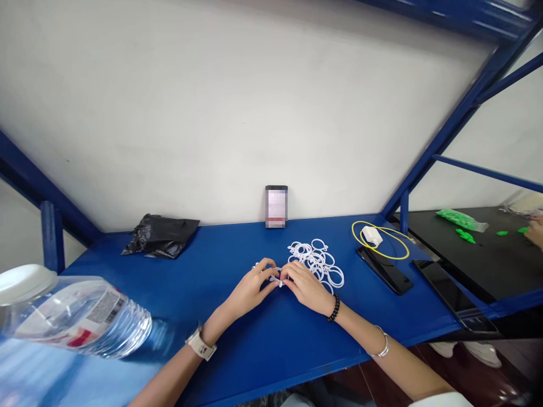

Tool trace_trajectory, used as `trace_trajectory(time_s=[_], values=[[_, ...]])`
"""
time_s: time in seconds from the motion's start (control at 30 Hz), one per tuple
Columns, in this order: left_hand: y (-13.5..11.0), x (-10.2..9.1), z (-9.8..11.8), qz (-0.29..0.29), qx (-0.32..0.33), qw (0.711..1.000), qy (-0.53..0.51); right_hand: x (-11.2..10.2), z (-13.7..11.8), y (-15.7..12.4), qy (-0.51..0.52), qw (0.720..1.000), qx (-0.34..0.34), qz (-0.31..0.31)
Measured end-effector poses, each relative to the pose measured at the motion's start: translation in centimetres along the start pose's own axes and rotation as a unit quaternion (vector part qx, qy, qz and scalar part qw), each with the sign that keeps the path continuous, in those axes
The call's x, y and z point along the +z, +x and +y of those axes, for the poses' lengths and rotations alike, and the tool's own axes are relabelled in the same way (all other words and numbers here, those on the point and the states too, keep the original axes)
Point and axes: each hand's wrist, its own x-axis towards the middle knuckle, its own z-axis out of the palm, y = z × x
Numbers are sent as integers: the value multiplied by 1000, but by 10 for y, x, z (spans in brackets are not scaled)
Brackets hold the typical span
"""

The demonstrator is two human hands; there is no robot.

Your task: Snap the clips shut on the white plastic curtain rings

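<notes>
We hold one small white plastic piece [280, 283] between the fingertips of our left hand [253, 287] and right hand [306, 284]; our fingers cover much of it, so we cannot tell its full shape; just beside it, near and partly behind our right hand, we see a loose pile of thin white rings [314, 262] on the blue tabletop [229, 249]; they overlap at odd angles, some with a small knob on the rim; a few lie at the pile's edges, their round outlines plain.
</notes>
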Motion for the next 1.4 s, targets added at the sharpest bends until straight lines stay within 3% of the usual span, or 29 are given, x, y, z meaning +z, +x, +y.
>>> trace_trajectory(time_s=[0.13, 0.27, 0.47, 0.67, 0.8, 0.87, 0.93, 1.0, 1.1, 1.17, 1.27, 1.4], values=[[1, 3, 5, -9, 3, 996, -92, -4, 0, -2, 91, 995, 25, -22], [0, 7, 5, -61, -80, 966, -238, -10, 1, -2, 211, 974, 48, -70], [-1, 18, 4, -84, -95, 873, -471, -13, 1, -1, 474, 873, 73, -84], [-1, 20, 10, -84, -85, 840, -529, 0, 8, -4, 555, 820, 119, -76], [1, 18, 18, -69, -78, 797, -595, 3, 6, -4, 632, 765, 116, -44], [2, 17, 22, -53, -73, 781, -619, 0, 3, -3, 651, 751, 107, -24], [3, 14, 24, -44, -78, 784, -614, -4, 0, -2, 617, 780, 105, -6], [4, 10, 22, -33, -90, 808, -581, -10, 1, -1, 537, 837, 105, 16], [4, 1, 14, 7, -92, 877, -471, -22, 8, 0, 379, 915, 98, 95], [4, -4, 6, 54, -86, 919, -382, -32, 16, -1, 245, 947, 99, 180], [3, -8, -3, 101, -73, 965, -231, -44, 26, -3, 52, 958, 102, 263], [1, -3, -9, 105, -11, 993, -48, -48, 32, -4, -87, 944, 129, 292]])
